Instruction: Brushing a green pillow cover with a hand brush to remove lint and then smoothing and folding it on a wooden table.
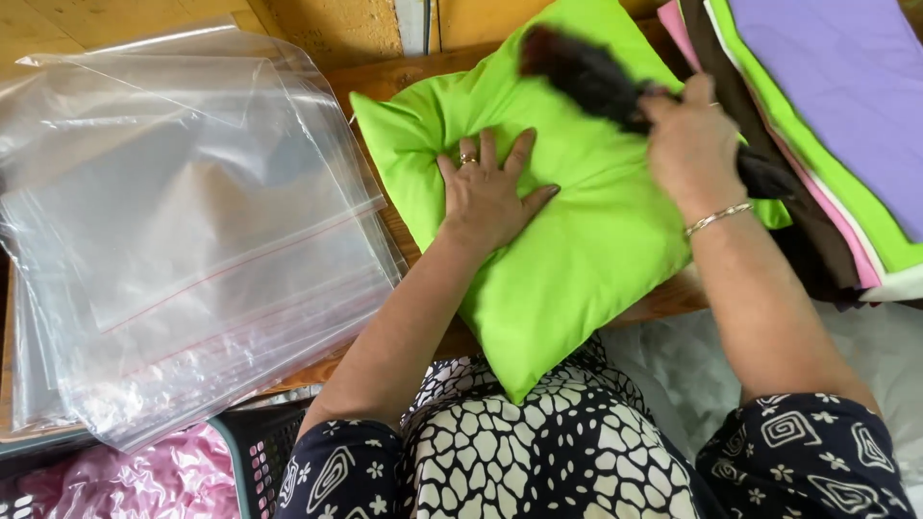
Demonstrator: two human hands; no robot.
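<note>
My left hand (488, 192) lies flat, palm down, fingers spread and pointing toward twelve o'clock, thumb splayed out toward three, a ring on one finger. The forearm runs back toward seven. My right hand (690, 144) is curled closed in a fist, knuckles up, a bracelet at the wrist; that forearm trails toward five

Green cushion (577, 221) matt smooth cloth; brush (586, 77) dark, bristly; bags (192, 240) glossy clear plastic; table (385, 82) wood.
</note>
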